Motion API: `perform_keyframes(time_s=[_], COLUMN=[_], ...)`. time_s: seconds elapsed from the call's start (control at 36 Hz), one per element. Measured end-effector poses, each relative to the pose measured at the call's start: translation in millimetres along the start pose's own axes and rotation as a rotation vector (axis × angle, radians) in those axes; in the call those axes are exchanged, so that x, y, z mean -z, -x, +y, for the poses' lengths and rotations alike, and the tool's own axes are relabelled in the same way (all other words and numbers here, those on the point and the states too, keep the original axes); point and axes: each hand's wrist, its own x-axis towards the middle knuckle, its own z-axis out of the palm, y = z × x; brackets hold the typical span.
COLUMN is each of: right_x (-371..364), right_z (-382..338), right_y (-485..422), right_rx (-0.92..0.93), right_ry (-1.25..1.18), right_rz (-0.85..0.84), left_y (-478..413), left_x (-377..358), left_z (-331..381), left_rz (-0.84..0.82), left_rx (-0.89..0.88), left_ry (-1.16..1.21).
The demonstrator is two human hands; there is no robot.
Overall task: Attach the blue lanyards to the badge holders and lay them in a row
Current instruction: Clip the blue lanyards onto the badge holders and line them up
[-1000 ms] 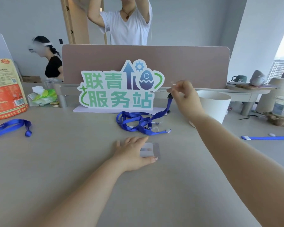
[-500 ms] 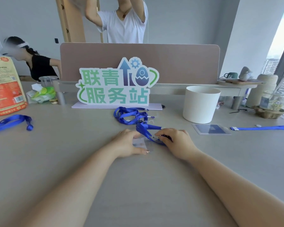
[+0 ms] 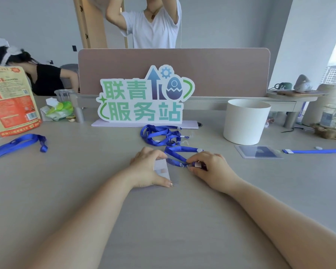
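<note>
A clear badge holder (image 3: 171,172) lies flat on the table in front of me, and my left hand (image 3: 149,167) grips it from the left, thumb at its near edge. My right hand (image 3: 209,167) pinches the clip end of a blue lanyard (image 3: 176,155) just right of the holder. That lanyard trails back into a tangled pile of blue lanyards (image 3: 159,133) by the sign. A finished badge holder (image 3: 258,151) with its blue lanyard (image 3: 316,151) lies at the right. Another blue lanyard (image 3: 17,142) lies at the far left.
A green-lettered sign (image 3: 144,98) stands behind the pile, with a white pot (image 3: 244,121) to its right. An orange bag (image 3: 12,100) and a tissue pack (image 3: 58,110) stand at the left. Two people are beyond the pink divider (image 3: 221,72).
My right hand came down from beside the sign, bringing the lanyard's clip end to the table next to the holder. My left hand shifted from lying over the holder to gripping its edges.
</note>
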Motion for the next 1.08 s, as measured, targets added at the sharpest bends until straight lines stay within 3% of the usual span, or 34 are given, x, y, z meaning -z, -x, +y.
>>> perform_keyframes(time_s=[0.19, 0.78, 0.94, 1.08], right_x=[5, 17, 15, 7], right_z=[-2, -12, -13, -6], right_y=[2, 8, 8, 8], right_rx=[-0.095, -0.164, -0.155, -0.106], right_ry=[-0.254, -0.547, -0.551, -0.316], right_rz=[-0.094, -0.171, -0.188, -0.217], left_y=[1, 4, 4, 5], left_x=[-5, -7, -7, -7], left_z=[9, 9, 8, 5], left_rz=[0.128, 0.115, 0.051, -0.051], left_rx=[-0.129, -0.148, -0.131, -0.084], left_ry=[-0.060, 0.026, -0.009, -0.109])
